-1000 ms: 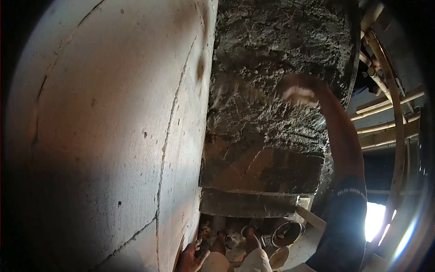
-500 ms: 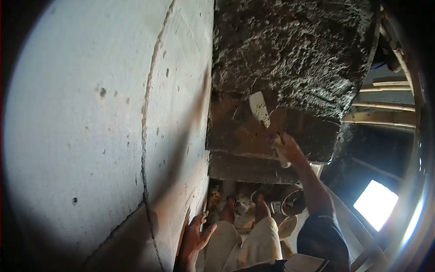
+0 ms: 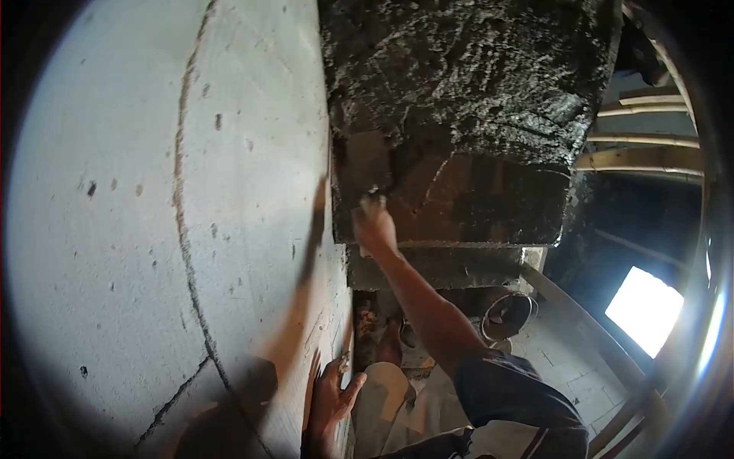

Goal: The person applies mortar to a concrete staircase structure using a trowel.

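My right hand (image 3: 375, 228) is closed around the handle of a trowel (image 3: 368, 159). Its blade lies on the smoothed lower band of dark wet mortar (image 3: 489, 195), near the corner with the pale wall (image 3: 252, 153). Motion blurs the blade and fingers a little. Rougher, lumpy mortar (image 3: 474, 84) covers the surface above. Low down, my left hand (image 3: 334, 398) rests against the pale wall, thumb apart from the fingers, with grey smears at the fingertips.
A long crack (image 3: 181, 176) runs down the pale wall. A round bucket-like container (image 3: 508, 315) stands on the floor below, beside a slanting board (image 3: 585, 325). Wooden poles (image 3: 642, 159) and a bright opening (image 3: 644, 310) are at the right.
My right hand has swept the trowel left across the mortar, toward the corner by the pale wall. The view has shifted somewhat. My left hand stays against the wall.
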The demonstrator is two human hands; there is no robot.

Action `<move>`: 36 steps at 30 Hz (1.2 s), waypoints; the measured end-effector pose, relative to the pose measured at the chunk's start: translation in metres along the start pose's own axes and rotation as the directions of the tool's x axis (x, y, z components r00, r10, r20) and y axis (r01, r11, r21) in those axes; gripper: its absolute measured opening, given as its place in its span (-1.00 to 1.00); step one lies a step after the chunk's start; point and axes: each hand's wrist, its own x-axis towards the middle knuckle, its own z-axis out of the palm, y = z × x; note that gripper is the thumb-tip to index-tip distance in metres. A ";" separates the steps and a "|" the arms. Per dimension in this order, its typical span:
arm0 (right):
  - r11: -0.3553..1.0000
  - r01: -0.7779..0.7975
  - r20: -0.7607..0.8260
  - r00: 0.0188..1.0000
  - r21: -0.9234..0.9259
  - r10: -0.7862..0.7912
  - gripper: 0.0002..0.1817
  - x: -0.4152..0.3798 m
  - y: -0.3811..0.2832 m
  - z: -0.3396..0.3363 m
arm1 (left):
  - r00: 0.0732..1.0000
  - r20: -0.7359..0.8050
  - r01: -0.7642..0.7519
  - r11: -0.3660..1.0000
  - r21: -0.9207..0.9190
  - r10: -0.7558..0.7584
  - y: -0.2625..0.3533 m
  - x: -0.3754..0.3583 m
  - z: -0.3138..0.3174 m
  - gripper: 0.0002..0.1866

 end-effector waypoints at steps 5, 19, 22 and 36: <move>0.884 0.161 0.050 0.987 -0.438 -0.155 -0.60 0.014 0.048 -0.004 | 1.000 0.022 0.012 1.000 -0.001 -0.012 0.022 0.001 -0.007 -0.45; 0.675 -0.198 -0.062 0.939 0.711 0.340 -0.74 -0.001 0.100 -0.079 | 1.000 -0.024 -0.020 1.000 0.019 0.020 0.009 0.004 0.000 -0.46; 0.920 -0.222 0.117 0.974 0.322 0.194 -0.73 -0.002 0.056 -0.017 | 0.998 0.018 0.052 0.995 0.086 -0.053 0.010 0.002 -0.001 -0.46; 0.645 0.108 -0.078 0.964 -0.757 -0.253 -0.79 -0.016 0.175 -0.168 | 0.998 0.051 0.039 0.995 0.096 -0.044 0.006 -0.005 0.011 -0.49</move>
